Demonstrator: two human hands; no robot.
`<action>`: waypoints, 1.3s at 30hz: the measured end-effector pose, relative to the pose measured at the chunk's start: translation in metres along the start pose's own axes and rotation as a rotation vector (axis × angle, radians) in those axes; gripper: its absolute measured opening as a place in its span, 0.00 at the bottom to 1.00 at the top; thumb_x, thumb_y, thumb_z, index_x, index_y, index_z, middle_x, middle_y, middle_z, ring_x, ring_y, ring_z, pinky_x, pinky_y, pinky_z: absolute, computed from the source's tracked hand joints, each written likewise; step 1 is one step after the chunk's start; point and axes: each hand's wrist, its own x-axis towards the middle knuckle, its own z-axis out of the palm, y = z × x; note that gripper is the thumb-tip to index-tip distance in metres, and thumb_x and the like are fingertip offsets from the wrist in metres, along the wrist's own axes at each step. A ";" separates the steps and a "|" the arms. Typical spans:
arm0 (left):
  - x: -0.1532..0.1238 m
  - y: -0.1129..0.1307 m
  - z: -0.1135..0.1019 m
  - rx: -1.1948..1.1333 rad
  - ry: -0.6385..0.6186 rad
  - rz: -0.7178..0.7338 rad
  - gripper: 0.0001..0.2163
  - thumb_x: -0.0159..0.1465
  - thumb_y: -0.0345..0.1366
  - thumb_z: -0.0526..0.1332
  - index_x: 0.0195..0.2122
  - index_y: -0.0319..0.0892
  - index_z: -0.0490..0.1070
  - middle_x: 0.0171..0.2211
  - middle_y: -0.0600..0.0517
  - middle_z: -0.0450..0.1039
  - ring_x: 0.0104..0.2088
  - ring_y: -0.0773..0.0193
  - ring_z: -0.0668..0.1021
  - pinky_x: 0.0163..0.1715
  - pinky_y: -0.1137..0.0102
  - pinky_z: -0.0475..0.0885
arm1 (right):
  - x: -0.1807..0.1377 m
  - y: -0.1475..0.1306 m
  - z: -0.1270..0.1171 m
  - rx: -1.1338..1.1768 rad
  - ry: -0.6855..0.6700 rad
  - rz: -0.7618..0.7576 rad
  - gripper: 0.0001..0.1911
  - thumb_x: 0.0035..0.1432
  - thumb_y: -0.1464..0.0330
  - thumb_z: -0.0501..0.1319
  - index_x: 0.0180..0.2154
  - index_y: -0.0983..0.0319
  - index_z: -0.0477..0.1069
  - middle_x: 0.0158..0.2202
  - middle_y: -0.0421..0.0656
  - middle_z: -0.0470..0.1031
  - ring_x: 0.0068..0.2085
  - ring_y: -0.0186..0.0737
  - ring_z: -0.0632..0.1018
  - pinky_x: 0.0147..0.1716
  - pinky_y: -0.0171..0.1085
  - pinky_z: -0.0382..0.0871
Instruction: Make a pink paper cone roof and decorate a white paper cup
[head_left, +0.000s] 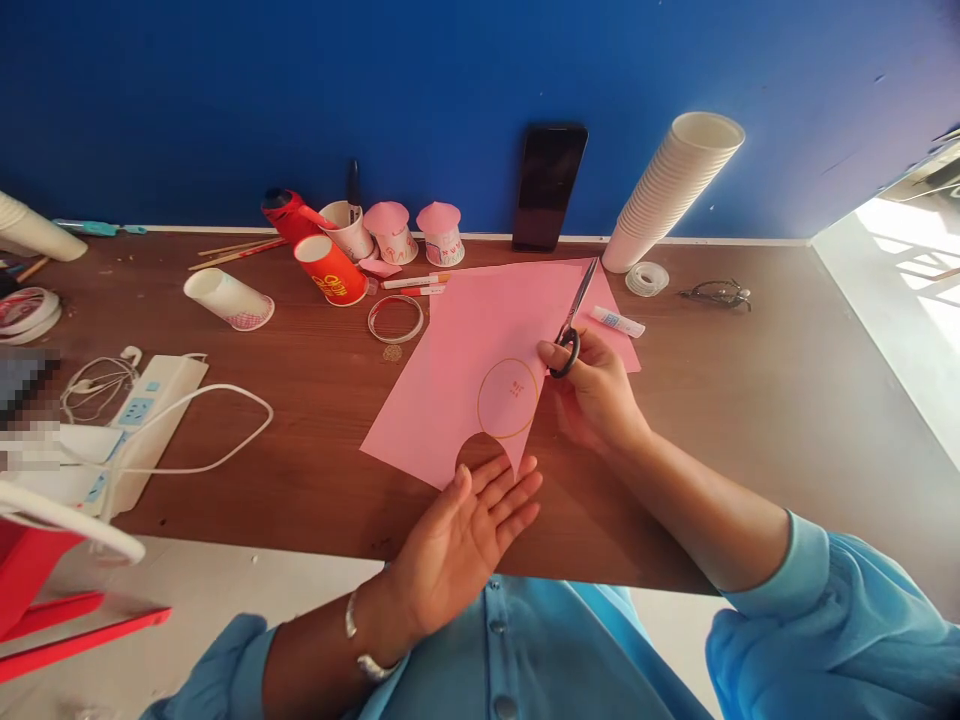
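Observation:
In my right hand (600,395) is a pair of black-handled scissors (570,325), its blades pointing up and away over the sheet's right side. The blades look closed together. A large sheet of pink paper (465,340) lies on the table, with a curved notch cut from its near edge. Beside the notch, a circle outline (508,398) is drawn on it with small writing inside. My left hand (469,535) is palm up at the notch, fingers stretched out, some of them by the paper's pointed corner. Whether those fingers touch the paper, I cannot tell.
A glue stick (617,321) lies right of the scissors. Behind stand a phone (551,185), a tall stack of paper cups (675,190) and two pink-roofed cups (442,235). At left are a red cup (330,270), a tape roll (395,318) and a power strip (154,430) with cables.

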 end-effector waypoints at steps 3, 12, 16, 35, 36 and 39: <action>0.019 0.007 0.024 -0.258 0.060 0.080 0.25 0.70 0.56 0.58 0.58 0.44 0.75 0.69 0.46 0.66 0.71 0.52 0.65 0.71 0.56 0.61 | -0.009 -0.005 0.002 0.036 -0.010 0.046 0.20 0.42 0.64 0.79 0.32 0.59 0.71 0.28 0.33 0.73 0.28 0.29 0.72 0.28 0.31 0.68; 0.041 0.042 0.050 -0.235 0.213 0.372 0.18 0.76 0.36 0.54 0.63 0.39 0.71 0.57 0.43 0.80 0.63 0.56 0.76 0.67 0.60 0.68 | -0.011 -0.019 -0.006 -0.013 -0.089 0.055 0.23 0.41 0.62 0.80 0.34 0.59 0.71 0.27 0.32 0.71 0.27 0.28 0.71 0.24 0.29 0.68; 0.036 0.068 0.056 -0.092 0.210 0.537 0.17 0.75 0.36 0.54 0.61 0.40 0.73 0.59 0.45 0.78 0.65 0.56 0.74 0.69 0.58 0.66 | -0.019 -0.015 -0.011 -0.068 -0.067 0.011 0.23 0.47 0.59 0.77 0.42 0.58 0.73 0.32 0.35 0.72 0.32 0.31 0.74 0.27 0.30 0.70; 0.058 0.079 0.044 0.144 0.131 0.337 0.18 0.75 0.42 0.52 0.56 0.37 0.75 0.51 0.42 0.81 0.53 0.51 0.81 0.53 0.59 0.77 | -0.081 0.011 0.002 -0.285 -0.373 0.372 0.28 0.67 0.43 0.56 0.48 0.61 0.66 0.42 0.44 0.73 0.39 0.37 0.77 0.42 0.42 0.81; 0.056 0.077 0.044 0.150 0.108 0.291 0.19 0.75 0.43 0.52 0.55 0.37 0.75 0.49 0.41 0.82 0.51 0.49 0.82 0.51 0.58 0.78 | -0.079 0.010 0.002 -0.281 -0.372 0.365 0.27 0.67 0.43 0.56 0.46 0.61 0.66 0.42 0.44 0.73 0.40 0.37 0.77 0.42 0.41 0.81; 0.051 0.074 0.045 0.169 0.071 0.226 0.19 0.75 0.43 0.51 0.55 0.36 0.75 0.46 0.40 0.82 0.46 0.47 0.82 0.45 0.57 0.79 | -0.076 0.008 0.002 -0.258 -0.372 0.359 0.25 0.68 0.44 0.57 0.43 0.61 0.67 0.42 0.43 0.72 0.39 0.35 0.77 0.42 0.39 0.82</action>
